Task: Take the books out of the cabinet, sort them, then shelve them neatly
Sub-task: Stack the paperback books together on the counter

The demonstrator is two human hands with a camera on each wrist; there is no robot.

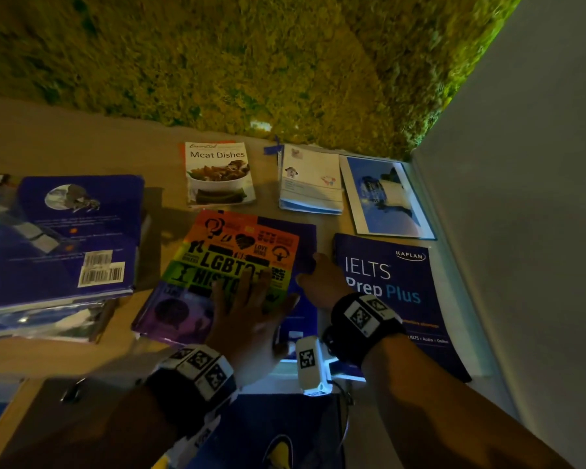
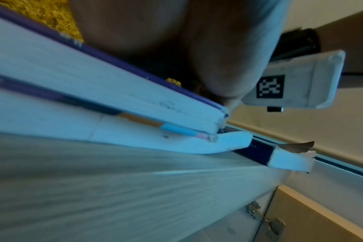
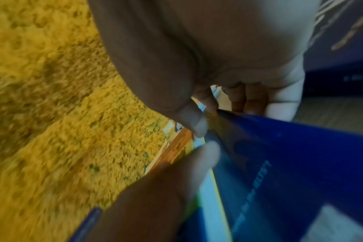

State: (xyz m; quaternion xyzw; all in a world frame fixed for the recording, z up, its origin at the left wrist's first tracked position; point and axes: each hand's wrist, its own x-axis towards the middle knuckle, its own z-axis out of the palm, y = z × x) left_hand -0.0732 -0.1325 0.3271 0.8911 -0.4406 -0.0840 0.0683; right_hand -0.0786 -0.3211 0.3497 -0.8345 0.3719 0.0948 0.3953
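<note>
A rainbow-covered LGBTQ+ history book point(image 1: 230, 252) lies on a dark blue book point(image 1: 307, 238) on the cabinet top point(image 1: 82, 137). My left hand point(image 1: 247, 299) presses flat on the rainbow cover, fingers straight and spread. My right hand point(image 1: 318, 275) grips the right edge of the blue book point(image 3: 300, 155); its thumb lies on top and its fingers curl round the far edge. In the left wrist view the thick page block of the rainbow book point(image 2: 93, 81) sits under my palm. A navy IELTS Prep Plus book point(image 1: 393, 299) lies just right of my right hand.
A Meat Dishes cookbook point(image 1: 219, 174), a white booklet point(image 1: 310, 179) and a blue picture book point(image 1: 386, 198) lie along the moss wall point(image 1: 251, 62). A stack of large blue books point(image 1: 71, 238) sits at the left. A pale side wall point(image 1: 521, 198) closes the right.
</note>
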